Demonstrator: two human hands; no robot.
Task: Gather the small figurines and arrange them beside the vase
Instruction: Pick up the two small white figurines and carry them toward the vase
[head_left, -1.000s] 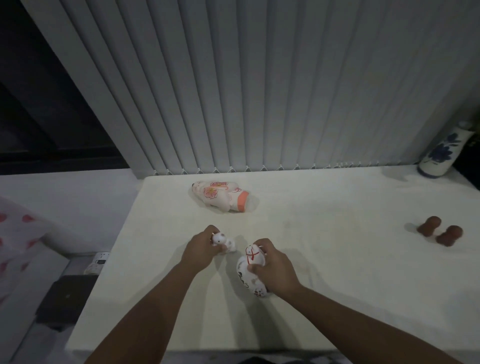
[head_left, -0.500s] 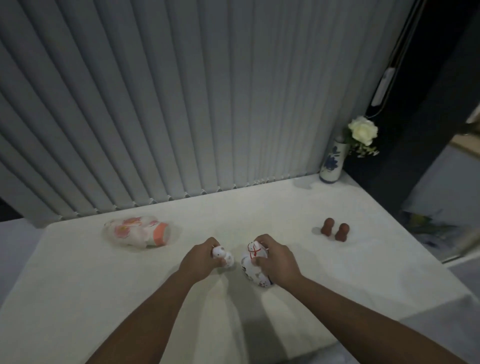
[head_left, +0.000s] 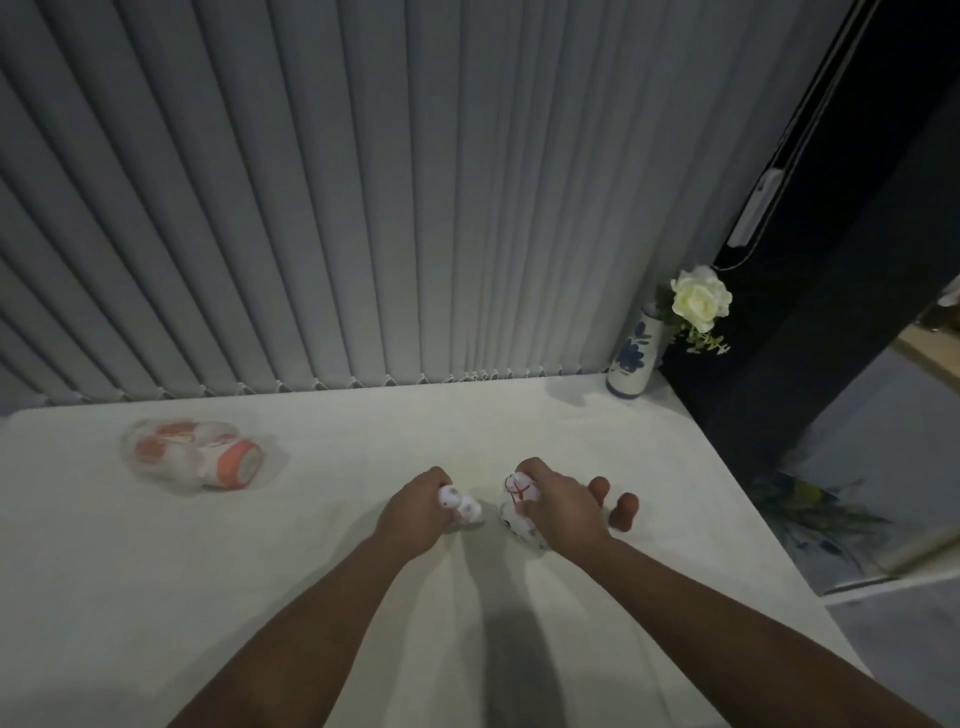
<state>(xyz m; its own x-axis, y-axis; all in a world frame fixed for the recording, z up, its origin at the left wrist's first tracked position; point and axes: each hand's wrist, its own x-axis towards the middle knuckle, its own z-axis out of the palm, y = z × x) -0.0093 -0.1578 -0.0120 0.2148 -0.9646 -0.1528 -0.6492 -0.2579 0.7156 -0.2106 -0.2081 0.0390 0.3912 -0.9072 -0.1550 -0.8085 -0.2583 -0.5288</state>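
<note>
Progress: early, by my reading; no figurine stands beside the vase yet. At far left, a large white figurine with orange-pink markings (head_left: 195, 454) lies on its side on the pale worktop (head_left: 571, 431), blurred, untouched. Near centre, left hand (head_left: 413, 512) is curled, knuckles up, gripping a small white figurine (head_left: 462, 506) that protrudes from the fist toward the right. Just beside it, right hand (head_left: 563, 512) wraps over a rounder white figurine with red lines and dark spots (head_left: 517, 509). Two small brown rounded figurines (head_left: 613, 501) sit right behind that hand, partly hidden. White vase with blue flowers (head_left: 634, 364), holding a cream rose, stands well apart at the back right corner. Left to do: carry all pieces there.
</note>
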